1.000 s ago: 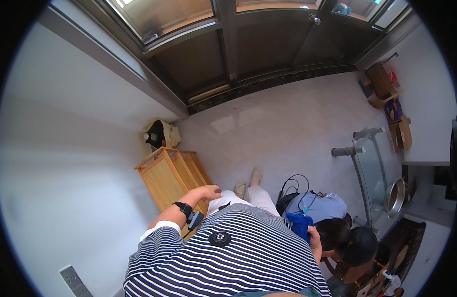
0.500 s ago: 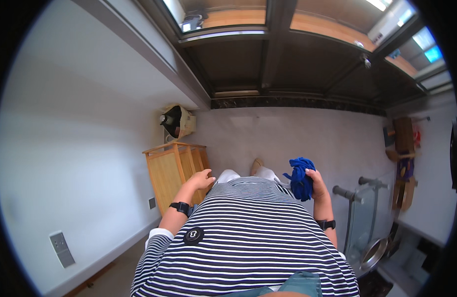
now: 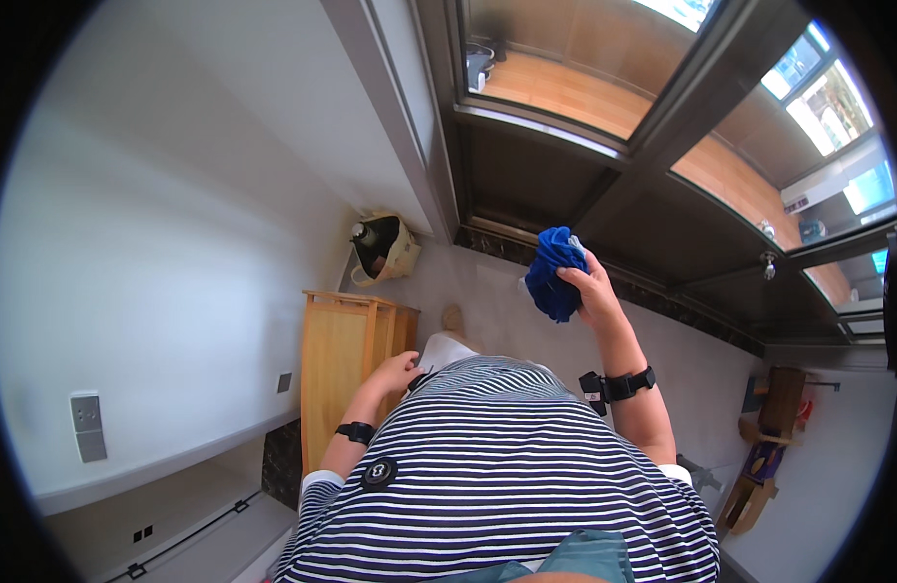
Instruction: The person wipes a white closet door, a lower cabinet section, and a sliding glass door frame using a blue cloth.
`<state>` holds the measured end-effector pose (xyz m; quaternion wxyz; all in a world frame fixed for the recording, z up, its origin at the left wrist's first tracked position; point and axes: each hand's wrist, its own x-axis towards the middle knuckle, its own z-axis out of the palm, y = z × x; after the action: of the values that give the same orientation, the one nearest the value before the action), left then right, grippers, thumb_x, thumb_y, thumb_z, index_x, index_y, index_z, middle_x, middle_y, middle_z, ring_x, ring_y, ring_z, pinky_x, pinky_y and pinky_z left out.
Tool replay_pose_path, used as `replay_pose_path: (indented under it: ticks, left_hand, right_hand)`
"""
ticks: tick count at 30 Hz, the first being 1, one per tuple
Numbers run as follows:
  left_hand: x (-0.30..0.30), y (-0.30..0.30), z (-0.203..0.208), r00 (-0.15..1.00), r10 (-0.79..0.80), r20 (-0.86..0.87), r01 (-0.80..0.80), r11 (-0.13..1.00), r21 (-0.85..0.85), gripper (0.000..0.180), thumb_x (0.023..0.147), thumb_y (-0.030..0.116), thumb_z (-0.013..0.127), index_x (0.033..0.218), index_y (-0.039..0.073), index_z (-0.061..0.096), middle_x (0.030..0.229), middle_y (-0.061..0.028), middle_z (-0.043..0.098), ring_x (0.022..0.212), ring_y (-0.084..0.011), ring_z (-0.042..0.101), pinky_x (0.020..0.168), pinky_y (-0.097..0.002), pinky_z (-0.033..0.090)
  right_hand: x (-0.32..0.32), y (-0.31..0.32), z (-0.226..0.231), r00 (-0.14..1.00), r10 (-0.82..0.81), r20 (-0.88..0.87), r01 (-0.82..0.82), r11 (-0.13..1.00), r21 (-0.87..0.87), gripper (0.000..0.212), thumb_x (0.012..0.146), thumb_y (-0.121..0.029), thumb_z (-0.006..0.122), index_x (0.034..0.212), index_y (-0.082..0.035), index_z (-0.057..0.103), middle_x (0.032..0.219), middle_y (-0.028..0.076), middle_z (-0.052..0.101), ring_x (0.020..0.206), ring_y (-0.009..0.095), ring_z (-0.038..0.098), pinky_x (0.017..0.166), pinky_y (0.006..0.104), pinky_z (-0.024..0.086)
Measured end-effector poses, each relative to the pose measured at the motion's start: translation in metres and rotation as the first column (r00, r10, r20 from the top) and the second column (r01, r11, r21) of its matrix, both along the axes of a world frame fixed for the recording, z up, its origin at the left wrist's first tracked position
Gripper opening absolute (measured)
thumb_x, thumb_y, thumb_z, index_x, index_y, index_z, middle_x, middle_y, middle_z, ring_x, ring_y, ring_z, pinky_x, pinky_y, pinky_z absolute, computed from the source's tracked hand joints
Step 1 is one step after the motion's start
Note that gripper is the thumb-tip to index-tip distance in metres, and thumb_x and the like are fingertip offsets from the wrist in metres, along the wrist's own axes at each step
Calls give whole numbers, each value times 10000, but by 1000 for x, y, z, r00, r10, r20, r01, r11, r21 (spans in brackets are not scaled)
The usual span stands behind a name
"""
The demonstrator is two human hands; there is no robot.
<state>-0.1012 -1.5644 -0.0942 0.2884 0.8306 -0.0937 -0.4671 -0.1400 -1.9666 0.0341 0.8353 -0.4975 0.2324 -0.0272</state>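
Note:
A bunched blue cloth [image 3: 557,277] hangs from my right hand [image 3: 592,289], raised out in front of me. The thumb and fingers are closed on its right side, and a small pale patch shows at its top. My left hand [image 3: 398,371] hangs by my waist beside a light wooden cabinet [image 3: 346,330]. It holds nothing that I can see; its fingers are loosely bent and apart. Black bands circle both wrists.
A cream bag [image 3: 402,255] with a bottle [image 3: 363,233] in it stands on the floor against the wall, past the cabinet. Dark framed glass doors [image 3: 565,185] run across the far side. Wooden items [image 3: 781,413] are at the right wall.
My right hand has lifted the blue cloth up and away from my body. My view has turned toward the left, and my left hand stays low by my waist.

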Motion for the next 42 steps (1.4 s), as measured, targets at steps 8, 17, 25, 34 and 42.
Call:
replay_pose_path:
  ticks: [8, 17, 25, 34, 42]
  left_hand:
    - [109, -27, 12, 969, 52, 241, -10, 985, -173, 557, 866, 315, 653, 1331, 43, 513, 1183, -195, 628, 1015, -288, 639, 882, -366, 508]
    - [201, -50, 80, 880, -76, 469, 198, 956, -217, 500, 880, 289, 633, 1307, 55, 519, 1196, -198, 608, 1051, -329, 616, 895, -411, 497]
    - [201, -26, 62, 916, 213, 339, -73, 921, -383, 497, 881, 273, 646, 1309, 48, 531, 1200, -206, 622, 1032, -282, 641, 883, -366, 507]
    - [189, 30, 57, 882, 326, 339, -231, 928, -291, 553, 836, 274, 696, 1294, 7, 538, 1123, -189, 668, 968, -260, 673, 848, -377, 530]
    - [265, -78, 162, 597, 128, 792, 308, 875, -374, 593, 851, 289, 684, 1367, 89, 473, 1387, -228, 432, 1223, -361, 497, 1013, -416, 431]
  right_hand:
    - [146, 26, 98, 931, 125, 342, 196, 621, -759, 623, 736, -88, 747, 1297, -69, 477, 1128, 123, 612, 1054, 213, 590, 931, 316, 456]
    - [305, 98, 307, 287, 612, 737, 958, -183, -221, 474, 707, 52, 640, 1166, -68, 623, 1144, 162, 578, 995, 304, 589, 853, 390, 490]
    - [351, 108, 172, 619, 614, 490, 785, -460, -415, 361, 688, -111, 647, 1033, -202, 701, 1104, 10, 565, 954, 247, 508, 795, 389, 460]
    - [356, 74, 228, 546, 743, 387, 829, -409, -383, 378, 740, -112, 627, 1114, -156, 659, 1136, 51, 544, 983, 235, 530, 820, 370, 457]
    - [371, 66, 462, 282, 633, 721, 944, -317, -91, 502, 670, -31, 708, 1155, -149, 658, 1191, 115, 553, 1124, 353, 511, 898, 433, 492]
